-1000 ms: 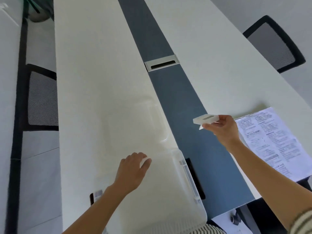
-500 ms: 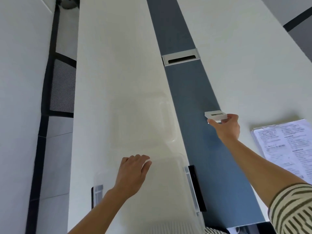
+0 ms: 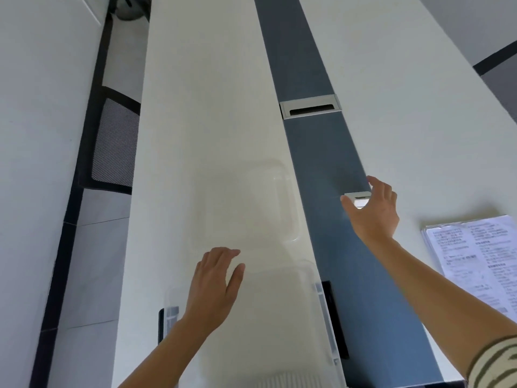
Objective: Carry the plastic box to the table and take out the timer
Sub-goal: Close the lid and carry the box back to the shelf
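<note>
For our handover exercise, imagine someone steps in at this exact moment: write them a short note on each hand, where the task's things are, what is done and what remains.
Left hand: open, resting on the near end of the plastic box.
Right hand: fingers spread over the timer, which is at the dark centre strip; I cannot tell whether it is held or already resting.
Box: on the white table, its clear lid lying just beyond it.
Papers lie to the right.
Done: box on table, opened, timer out.
Left: confirm the timer is resting, then withdraw the hands.

plastic box (image 3: pixel 279 317): clear, glossy; table (image 3: pixel 212 107): smooth, matt; sheets (image 3: pixel 475 247): paper
</note>
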A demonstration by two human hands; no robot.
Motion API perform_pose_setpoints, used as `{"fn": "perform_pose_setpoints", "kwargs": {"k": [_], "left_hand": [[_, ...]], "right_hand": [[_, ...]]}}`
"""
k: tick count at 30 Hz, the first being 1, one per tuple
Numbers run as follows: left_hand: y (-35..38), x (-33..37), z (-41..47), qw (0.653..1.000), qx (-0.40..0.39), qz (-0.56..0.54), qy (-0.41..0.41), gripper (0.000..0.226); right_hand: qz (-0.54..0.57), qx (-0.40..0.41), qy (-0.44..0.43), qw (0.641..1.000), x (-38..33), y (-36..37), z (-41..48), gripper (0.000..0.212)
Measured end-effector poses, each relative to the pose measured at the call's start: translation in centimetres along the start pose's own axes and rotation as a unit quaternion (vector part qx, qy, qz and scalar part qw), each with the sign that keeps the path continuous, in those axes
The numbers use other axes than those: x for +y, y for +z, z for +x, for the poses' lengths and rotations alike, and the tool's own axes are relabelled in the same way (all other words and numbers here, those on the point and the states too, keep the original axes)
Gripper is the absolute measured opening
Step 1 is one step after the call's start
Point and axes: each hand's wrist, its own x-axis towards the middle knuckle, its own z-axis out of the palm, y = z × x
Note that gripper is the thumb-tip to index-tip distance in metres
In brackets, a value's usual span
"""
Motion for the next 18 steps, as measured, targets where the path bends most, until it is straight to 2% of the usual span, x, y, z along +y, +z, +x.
{"fn": "perform_pose_setpoints", "kwargs": {"k": [2, 5, 9, 11, 13, 16, 18], "left_hand": [[-0.9, -1.2, -0.7, 0.999, 0.042, -0.001, -0.023, 0.043], [-2.0, -3.8, -2.6, 0.994, 0.074, 0.020, -0.080, 0.040], [-2.5, -7.5, -6.2, 0.975, 0.065, 0.068, -0.199, 0.040], [-2.4, -8.4, -8.0, 0.963, 0.037, 0.061, -0.262, 0.047], [-2.0, -8.3, -9.3, 0.952, 0.022, 0.009, -0.304, 0.053], [-1.3, -7.0, -10.2, 0.937, 0.040, -0.113, -0.327, 0.044], [-1.0, -6.5, -10.3, 0.931, 0.068, -0.136, -0.331, 0.034]], "right_hand": [[-0.005, -0.029, -0.024, 0.999, -1.7, 1.1, -0.3, 0.058], [-0.003, -0.128, -0.045, 0.991, -3.4, 4.0, -0.7, 0.046], [-0.077, -0.253, -0.039, 0.964, -5.1, 8.0, -1.2, 0.053], [-0.117, -0.272, -0.032, 0.955, -5.7, 9.2, -1.4, 0.051], [-0.135, -0.269, -0.018, 0.953, -5.7, 10.1, -1.5, 0.037], [-0.135, -0.269, 0.003, 0.954, -5.5, 10.8, -1.2, 0.027], [-0.131, -0.265, 0.014, 0.955, -5.3, 10.7, -1.0, 0.027]]}}
